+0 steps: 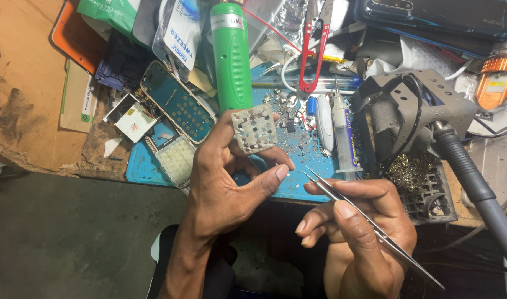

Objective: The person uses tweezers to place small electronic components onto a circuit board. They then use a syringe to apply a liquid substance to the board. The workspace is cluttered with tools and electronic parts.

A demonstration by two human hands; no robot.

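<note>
- A small grey keypad frame [255, 128], pierced with square holes, is held up by the left hand [225, 182], pinched between the fingertips at its lower edge.
- A tiny white speck is seen on the left thumb tip [281, 173], just at 9 o'clock of the tweezer tip.
- Metal tweezers [364, 221] are gripped by the right hand [358, 232], fingers closed round the shaft; the curved tip is pointed to 10 o'clock, towards the left thumb, the rear end to 5 o'clock.
- The frame is held above a blue mat [297, 160] on the desk [21, 83], strewn with small metal parts.
- At 12 o'clock of the frame a green cylinder tool [231, 55] is laid; at 1 o'clock, red-handled snips [311, 50].
- At 9 o'clock of the frame a phone board [178, 102] with gold contacts is laid, a white keypad [177, 159] below it.
- At 3 o'clock a syringe [342, 133] is laid, and beyond it a grey stand [414, 105] with a hose [475, 182].
</note>
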